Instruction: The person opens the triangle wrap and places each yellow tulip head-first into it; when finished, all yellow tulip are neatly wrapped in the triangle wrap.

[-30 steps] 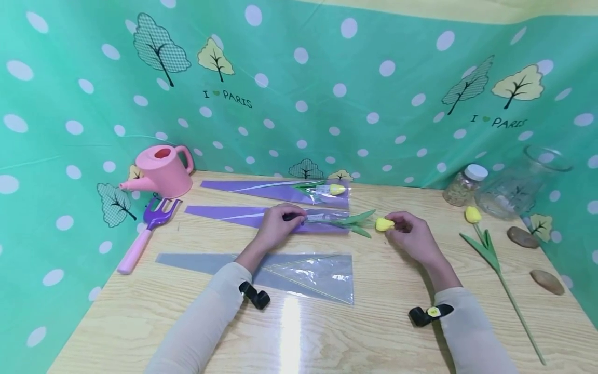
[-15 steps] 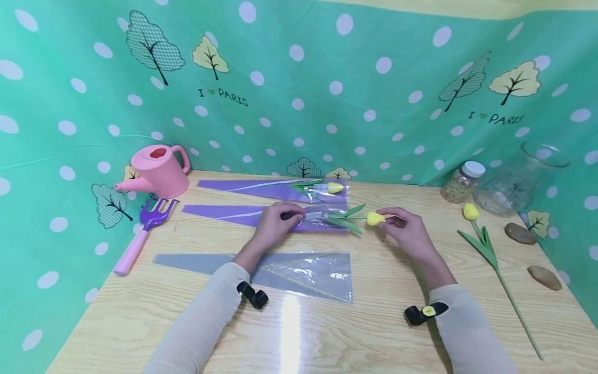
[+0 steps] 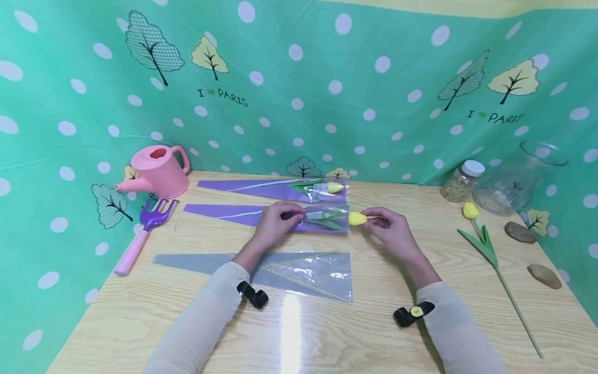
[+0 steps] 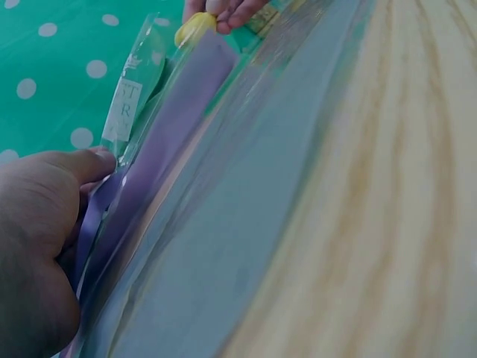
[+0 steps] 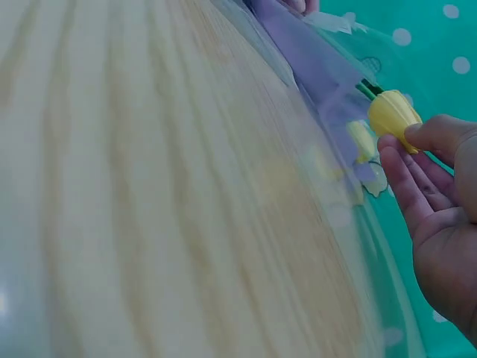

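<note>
My right hand [image 3: 391,234] pinches the yellow head of an artificial tulip [image 5: 393,118] between thumb and fingers. The flower's head sits at the open right end of a purple clear-fronted flower sleeve [image 4: 175,127], and its green leaves lie inside the sleeve. With thumb and fingers, my left hand [image 3: 276,227] grips the middle of this sleeve. Behind it lies a second purple sleeve [image 3: 252,188] with a yellow tulip [image 3: 334,187] inside. Nearer me, a flat grey sleeve [image 3: 299,272] lies on the table, partly under my left forearm.
A pink watering can [image 3: 161,170] and a purple-pink hand fork [image 3: 146,234] stand and lie at left. At right are another yellow tulip [image 3: 486,249], a lidded jar [image 3: 460,183], a glass vase [image 3: 504,187] and two brown stones [image 3: 544,277].
My right hand has moved left, sliding the tulip deeper into the purple sleeve; its leaves have gone from outside the opening to inside. My left hand keeps its grip in place.
</note>
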`<move>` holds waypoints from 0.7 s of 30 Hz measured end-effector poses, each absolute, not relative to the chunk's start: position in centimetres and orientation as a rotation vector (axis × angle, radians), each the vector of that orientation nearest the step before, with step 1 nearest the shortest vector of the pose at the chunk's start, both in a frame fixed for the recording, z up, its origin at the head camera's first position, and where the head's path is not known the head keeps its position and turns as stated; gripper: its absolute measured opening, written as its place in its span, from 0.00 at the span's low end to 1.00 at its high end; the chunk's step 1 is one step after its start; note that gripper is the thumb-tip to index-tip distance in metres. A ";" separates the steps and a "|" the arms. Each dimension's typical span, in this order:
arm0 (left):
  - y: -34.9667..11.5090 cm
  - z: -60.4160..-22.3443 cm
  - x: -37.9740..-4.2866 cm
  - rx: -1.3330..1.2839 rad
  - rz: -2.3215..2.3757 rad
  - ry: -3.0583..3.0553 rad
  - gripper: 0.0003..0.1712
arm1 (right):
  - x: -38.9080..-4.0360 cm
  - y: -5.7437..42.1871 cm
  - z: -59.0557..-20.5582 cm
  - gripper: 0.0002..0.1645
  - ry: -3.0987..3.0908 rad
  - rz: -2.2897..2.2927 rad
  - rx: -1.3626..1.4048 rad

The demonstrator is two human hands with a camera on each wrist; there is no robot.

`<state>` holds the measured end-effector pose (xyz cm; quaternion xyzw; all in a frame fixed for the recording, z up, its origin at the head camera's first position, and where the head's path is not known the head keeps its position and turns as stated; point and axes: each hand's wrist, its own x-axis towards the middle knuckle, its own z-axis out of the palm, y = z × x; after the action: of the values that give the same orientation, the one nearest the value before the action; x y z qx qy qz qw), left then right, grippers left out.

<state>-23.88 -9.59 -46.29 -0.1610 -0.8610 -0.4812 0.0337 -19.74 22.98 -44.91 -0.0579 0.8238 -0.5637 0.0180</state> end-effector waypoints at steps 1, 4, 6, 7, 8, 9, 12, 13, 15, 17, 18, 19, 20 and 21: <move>-9.5 -46.3 -23.9 -0.497 -1.481 -2.652 0.10 | -19.8 22.9 -45.0 0.21 2.549 -1.752 -0.181; -9.4 -46.2 -23.9 -0.499 -1.484 -2.654 0.10 | -19.9 22.7 -45.1 0.20 2.516 -1.755 -0.189; -9.4 -46.2 -23.9 -0.499 -1.485 -2.652 0.10 | -19.9 22.5 -45.2 0.21 2.492 -1.773 -0.195; -9.4 -46.2 -23.9 -0.500 -1.485 -2.651 0.10 | -20.0 22.3 -45.2 0.21 2.483 -1.781 -0.199; -9.4 -46.1 -23.9 -0.502 -1.485 -2.651 0.10 | -20.0 22.2 -45.2 0.21 2.476 -1.788 -0.200; -9.4 -46.1 -23.9 -0.505 -1.486 -2.650 0.10 | -20.1 22.1 -45.3 0.21 2.479 -1.788 -0.202; -9.4 -46.1 -23.9 -0.512 -1.494 -2.653 0.10 | -20.2 21.7 -45.4 0.20 2.484 -1.786 -0.210; -9.3 -46.1 -23.9 -0.513 -1.495 -2.655 0.10 | -20.3 21.6 -45.5 0.20 2.494 -1.781 -0.212; -9.2 -46.1 -23.9 -0.518 -1.496 -2.655 0.10 | -20.5 21.4 -45.7 0.20 2.520 -1.766 -0.212; -9.2 -46.1 -23.8 -0.516 -1.491 -2.656 0.10 | -20.8 21.2 -45.9 0.20 2.528 -1.776 -0.213; -9.2 -46.2 -23.8 -0.515 -1.487 -2.655 0.10 | -20.9 21.0 -46.0 0.20 2.528 -1.785 -0.209; -9.2 -46.2 -23.8 -0.514 -1.483 -2.655 0.10 | -21.1 20.9 -46.1 0.19 2.525 -1.795 -0.201; -9.2 -46.2 -23.8 -0.514 -1.480 -2.655 0.10 | -21.2 20.8 -46.2 0.20 2.525 -1.799 -0.202; -9.2 -46.2 -23.8 -0.512 -1.476 -2.655 0.09 | -21.3 20.6 -46.3 0.20 2.517 -1.813 -0.199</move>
<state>-23.83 -9.25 -46.18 -0.1660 -0.8615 -0.4788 0.0305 -21.35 20.65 -46.31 -0.0639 0.8096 -0.5832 0.0164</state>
